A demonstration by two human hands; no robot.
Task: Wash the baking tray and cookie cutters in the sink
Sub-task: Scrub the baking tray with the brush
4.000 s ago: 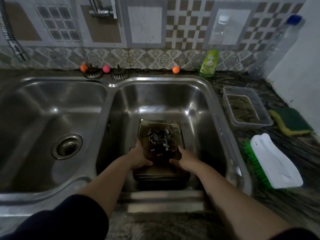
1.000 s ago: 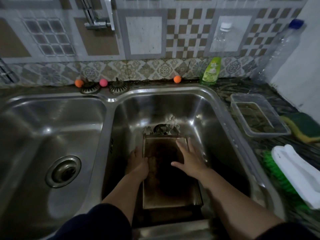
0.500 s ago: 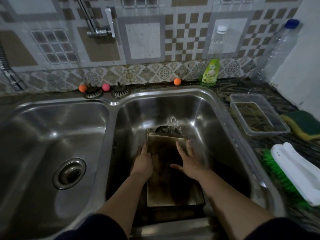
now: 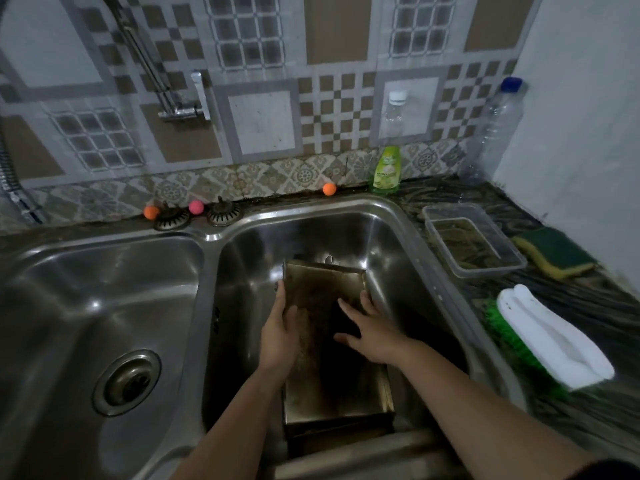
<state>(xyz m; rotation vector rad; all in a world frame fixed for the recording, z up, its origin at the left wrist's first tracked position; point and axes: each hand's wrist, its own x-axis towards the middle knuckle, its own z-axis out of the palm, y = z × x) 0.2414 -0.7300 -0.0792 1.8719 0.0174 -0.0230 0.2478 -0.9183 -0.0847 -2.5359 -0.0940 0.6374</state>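
A dark, stained rectangular baking tray (image 4: 332, 386) stands tilted in the right basin of the steel sink (image 4: 391, 216), its far end raised. My left hand (image 4: 281, 332) lies with straight fingers along the tray's left rim. My right hand (image 4: 369, 329) rests flat with spread fingers on the tray's inner surface near its right side. Only a small metal tip of a cookie cutter (image 4: 328, 260) shows beyond the tray's far edge; the rest are hidden behind the tray.
The left basin has a drain (image 4: 128, 382). A wall tap (image 4: 180, 110) hangs above. On the right counter are a green soap bottle (image 4: 385, 171), a clear plastic container (image 4: 472, 240), a sponge (image 4: 554, 252), a white and green scrub brush (image 4: 550, 344) and two plastic bottles.
The tray's far end has lifted higher and now covers most of the cookie cutters behind it. Both hands slid further up the tray.
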